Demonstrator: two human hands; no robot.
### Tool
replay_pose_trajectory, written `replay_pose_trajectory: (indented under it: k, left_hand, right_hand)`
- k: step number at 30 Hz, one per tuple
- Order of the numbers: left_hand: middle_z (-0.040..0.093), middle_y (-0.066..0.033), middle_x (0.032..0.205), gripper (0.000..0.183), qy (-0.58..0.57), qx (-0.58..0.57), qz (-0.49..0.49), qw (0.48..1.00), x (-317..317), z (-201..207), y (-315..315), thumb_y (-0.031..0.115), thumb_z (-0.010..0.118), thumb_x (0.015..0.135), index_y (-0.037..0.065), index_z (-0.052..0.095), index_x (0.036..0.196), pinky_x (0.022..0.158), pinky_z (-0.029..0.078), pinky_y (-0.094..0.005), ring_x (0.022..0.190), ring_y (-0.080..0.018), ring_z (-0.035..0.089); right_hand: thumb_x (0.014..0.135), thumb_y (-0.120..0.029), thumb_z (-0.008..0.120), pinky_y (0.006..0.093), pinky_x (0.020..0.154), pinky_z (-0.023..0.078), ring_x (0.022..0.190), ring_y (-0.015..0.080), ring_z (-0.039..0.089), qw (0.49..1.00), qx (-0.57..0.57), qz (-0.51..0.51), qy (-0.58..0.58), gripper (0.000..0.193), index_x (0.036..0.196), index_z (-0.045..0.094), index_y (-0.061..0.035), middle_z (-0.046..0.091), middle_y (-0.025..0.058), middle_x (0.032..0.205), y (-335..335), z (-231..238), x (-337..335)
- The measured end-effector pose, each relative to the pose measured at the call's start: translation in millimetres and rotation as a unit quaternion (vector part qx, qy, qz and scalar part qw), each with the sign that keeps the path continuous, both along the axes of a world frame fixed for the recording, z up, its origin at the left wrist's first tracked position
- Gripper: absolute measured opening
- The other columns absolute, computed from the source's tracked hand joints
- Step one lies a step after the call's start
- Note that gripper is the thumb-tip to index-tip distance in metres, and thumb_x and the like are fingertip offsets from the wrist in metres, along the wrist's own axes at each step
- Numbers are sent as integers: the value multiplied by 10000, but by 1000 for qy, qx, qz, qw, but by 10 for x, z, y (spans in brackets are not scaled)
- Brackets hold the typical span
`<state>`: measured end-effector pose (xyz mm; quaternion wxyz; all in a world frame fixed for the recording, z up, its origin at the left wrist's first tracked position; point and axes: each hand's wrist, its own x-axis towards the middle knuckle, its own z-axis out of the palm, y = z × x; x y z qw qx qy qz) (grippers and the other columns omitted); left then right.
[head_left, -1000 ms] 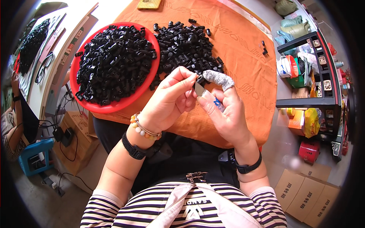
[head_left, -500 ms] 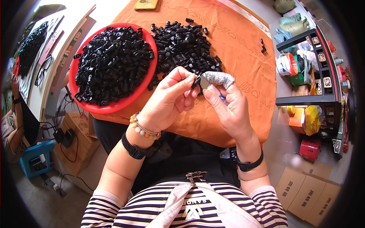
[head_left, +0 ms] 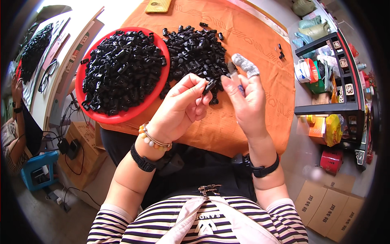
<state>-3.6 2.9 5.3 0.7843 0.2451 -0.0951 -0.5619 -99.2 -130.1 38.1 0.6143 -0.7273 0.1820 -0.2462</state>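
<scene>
Over the near side of the orange cloth, my left hand (head_left: 185, 95) pinches one small black plastic piece (head_left: 209, 86) between thumb and fingertips. To its right, my right hand (head_left: 250, 97) closes its thumb and fingers on a small flat blade (head_left: 233, 70) with a pale, blue-marked grip. A grey knitted cover (head_left: 245, 64) sleeves its raised index finger. The blade is apart from the black piece. Just beyond the left hand spreads a loose pile of similar black pieces (head_left: 195, 51). A red round basin (head_left: 166, 75), heaped with more of them, stands at the left.
The orange cloth (head_left: 270, 134) covers the table. A few stray pieces (head_left: 281, 53) lie at its right, and a yellow case (head_left: 158, 5) at the far edge. A dark shelf rack (head_left: 329, 107) stands right, flattened cartons (head_left: 329, 207) below it. A blue stool (head_left: 40, 171) is left.
My right hand has drawn back to the right with the blade, away from the black piece, and its covered index finger has lifted. My left hand keeps its pinch nearly in place.
</scene>
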Motion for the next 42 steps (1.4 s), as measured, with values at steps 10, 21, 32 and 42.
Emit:
replay_pose_trajectory:
  k: [10, 21, 32, 42]
  left_hand:
    - [557, -63, 855, 113, -78, -11, 312, 947, 233, 161, 190, 152, 479, 932, 99, 495, 1031, 546, 409, -217, 626, -91, 503]
    - [541, -180, 1129, 422, -107, -42, 413, 904, 496, 254, 403, 108, 464, 921, 105, 267, 1295, 686, 533, -301, 898, -243, 624]
    - [575, -9, 834, 235, -175, 38, 36, 983, -38, 36, 25, 182, 538, 905, 53, 502, 1099, 583, 422, -176, 654, -39, 513]
    - [550, 8, 780, 180, -197, 114, 68, 971, 24, 21, -11, 139, 523, 908, 48, 524, 1064, 499, 372, -153, 591, -14, 462]
  right_hand:
    - [775, 58, 635, 157, 600, 333, 620, 38, 292, 995, -97, -3, 27, 486, 1217, 437, 17, 314, -56, 694, -93, -351, -227]
    - [728, -5, 694, 264, 697, 467, 718, 158, 548, 969, -215, -17, 123, 570, 1240, 447, -47, 553, 82, 822, 35, -425, -240]
    - [728, -95, 696, 373, 700, 505, 819, 319, 628, 940, -302, -23, 155, 538, 1215, 476, -37, 623, 177, 908, 39, -536, -207]
    - [752, -70, 720, 249, 632, 481, 678, 103, 561, 985, -158, -39, 59, 531, 1210, 457, -19, 580, 35, 794, -38, -456, -267]
